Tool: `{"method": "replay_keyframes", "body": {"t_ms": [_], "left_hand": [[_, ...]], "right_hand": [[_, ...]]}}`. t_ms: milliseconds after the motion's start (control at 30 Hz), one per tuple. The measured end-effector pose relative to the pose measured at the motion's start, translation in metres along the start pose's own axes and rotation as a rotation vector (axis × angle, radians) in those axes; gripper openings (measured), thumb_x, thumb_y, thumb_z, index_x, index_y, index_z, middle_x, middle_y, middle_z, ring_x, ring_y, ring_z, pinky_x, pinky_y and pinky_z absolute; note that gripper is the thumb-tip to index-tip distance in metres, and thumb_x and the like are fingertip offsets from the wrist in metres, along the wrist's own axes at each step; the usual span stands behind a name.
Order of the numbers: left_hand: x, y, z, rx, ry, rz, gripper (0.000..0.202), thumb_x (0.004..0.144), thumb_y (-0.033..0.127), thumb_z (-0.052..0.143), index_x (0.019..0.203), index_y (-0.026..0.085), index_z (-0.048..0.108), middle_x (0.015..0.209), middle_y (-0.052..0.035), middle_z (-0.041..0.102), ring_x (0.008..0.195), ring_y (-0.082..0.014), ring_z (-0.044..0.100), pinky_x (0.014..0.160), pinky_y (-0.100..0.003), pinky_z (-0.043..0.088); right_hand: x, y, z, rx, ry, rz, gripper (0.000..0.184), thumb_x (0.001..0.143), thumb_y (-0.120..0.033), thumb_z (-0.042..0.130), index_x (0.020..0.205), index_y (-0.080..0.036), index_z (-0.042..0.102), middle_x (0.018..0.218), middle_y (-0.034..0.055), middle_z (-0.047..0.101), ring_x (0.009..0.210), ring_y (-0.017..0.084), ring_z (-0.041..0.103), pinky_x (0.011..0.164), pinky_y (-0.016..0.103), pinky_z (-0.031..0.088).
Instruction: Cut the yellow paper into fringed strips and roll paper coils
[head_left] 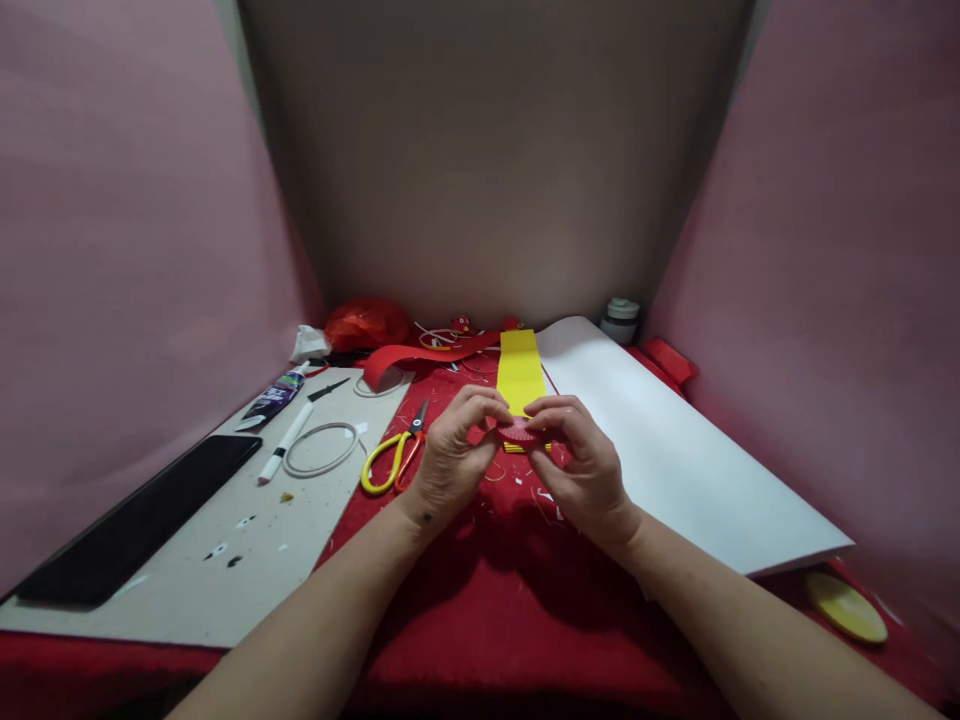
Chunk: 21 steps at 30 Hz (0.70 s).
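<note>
Between my hands is a small pink-red piece with a finely notched curved edge (519, 432); its exact kind I cannot make out. My left hand (466, 440) pinches its left end between thumb and fingers. On the other side, my right hand (576, 455) grips the right end the same way. Just beyond the fingers lies a yellow strip (520, 370), its near end partly hidden behind the held piece. Scissors (394, 460) with one yellow and one red handle rest open to the left of my left hand.
A grey board (247, 550) at left carries a black slab (150, 520), a white marker (286, 440), a wire coil (321, 450) and a glue tube (274, 395). White sheets (660, 450) lie at right, with a jar (620, 322) behind. A red strip (420, 357) curls at the back.
</note>
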<state>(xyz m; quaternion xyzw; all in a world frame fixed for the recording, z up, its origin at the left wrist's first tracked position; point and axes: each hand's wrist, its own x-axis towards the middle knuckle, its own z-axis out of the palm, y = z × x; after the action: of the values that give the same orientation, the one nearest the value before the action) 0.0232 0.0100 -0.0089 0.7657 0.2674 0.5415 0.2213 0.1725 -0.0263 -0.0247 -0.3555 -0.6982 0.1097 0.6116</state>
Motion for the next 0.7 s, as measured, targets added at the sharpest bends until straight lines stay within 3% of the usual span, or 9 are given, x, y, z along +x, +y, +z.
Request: {"method": "replay_keyframes", "body": {"t_ms": [133, 200, 367, 533, 700], "left_hand": [[-0.002, 0.001, 0.001, 0.105, -0.086, -0.078, 0.014, 0.077, 0.016, 0.059, 0.090, 0.019, 0.059, 0.087, -0.0026, 0.061, 0.075, -0.0131, 0.055, 0.072, -0.025, 0.044], [-0.002, 0.002, 0.002, 0.106, -0.105, -0.163, 0.017, 0.077, 0.020, 0.061, 0.094, 0.019, 0.061, 0.085, -0.0017, 0.064, 0.071, -0.0124, 0.055, 0.069, -0.025, 0.044], [-0.001, 0.000, 0.003, -0.035, -0.139, -0.313, 0.013, 0.078, 0.025, 0.061, 0.087, 0.018, 0.066, 0.082, -0.0013, 0.069, 0.076, -0.0142, 0.061, 0.071, -0.024, 0.046], [-0.001, -0.004, 0.003, -0.120, -0.157, -0.365, 0.015, 0.077, 0.028, 0.063, 0.087, 0.017, 0.066, 0.082, -0.0018, 0.069, 0.078, -0.0142, 0.063, 0.073, -0.024, 0.047], [0.001, -0.006, 0.001, -0.150, -0.149, -0.422, 0.016, 0.076, 0.028, 0.064, 0.086, 0.016, 0.067, 0.084, -0.0035, 0.070, 0.078, -0.0150, 0.063, 0.074, -0.025, 0.048]], "right_hand": [[0.001, 0.002, 0.000, -0.083, 0.016, 0.136, 0.010, 0.077, -0.012, 0.053, 0.083, -0.020, 0.054, 0.076, 0.0013, 0.056, 0.066, 0.014, 0.055, 0.062, 0.028, 0.047], [0.001, 0.005, 0.001, -0.071, 0.025, 0.221, 0.008, 0.077, -0.015, 0.054, 0.083, -0.020, 0.054, 0.074, 0.0011, 0.057, 0.065, 0.014, 0.055, 0.063, 0.028, 0.047], [0.004, 0.010, 0.000, 0.089, -0.027, 0.385, 0.010, 0.078, -0.026, 0.059, 0.084, -0.018, 0.059, 0.076, 0.0030, 0.062, 0.065, 0.014, 0.058, 0.060, 0.027, 0.048], [0.008, 0.010, -0.003, 0.228, -0.081, 0.518, 0.016, 0.077, -0.031, 0.063, 0.080, -0.016, 0.063, 0.070, 0.0020, 0.063, 0.054, 0.011, 0.056, 0.052, 0.025, 0.046], [0.008, 0.012, -0.002, 0.327, -0.078, 0.581, 0.019, 0.075, -0.031, 0.065, 0.083, -0.014, 0.065, 0.070, 0.0039, 0.067, 0.057, 0.014, 0.062, 0.058, 0.029, 0.051]]}}
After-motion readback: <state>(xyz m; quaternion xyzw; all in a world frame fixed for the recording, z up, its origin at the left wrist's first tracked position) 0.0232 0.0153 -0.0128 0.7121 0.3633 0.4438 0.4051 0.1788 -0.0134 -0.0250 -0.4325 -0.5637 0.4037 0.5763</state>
